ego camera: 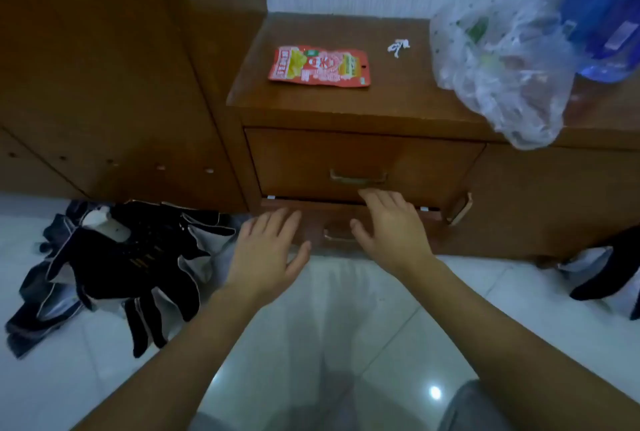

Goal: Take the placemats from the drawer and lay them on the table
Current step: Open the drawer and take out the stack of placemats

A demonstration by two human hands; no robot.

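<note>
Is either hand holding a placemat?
No, the left hand and right hand are both open and bare, reaching toward the lower drawer.

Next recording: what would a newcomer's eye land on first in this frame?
The left hand and right hand reach, fingers spread, toward the lower drawer of a wooden cabinet at centre. A red snack packet lies on the cabinet top above, with a crumpled clear plastic bag at upper right. A heap of dark clothing sprawls on the white floor at left.
</note>
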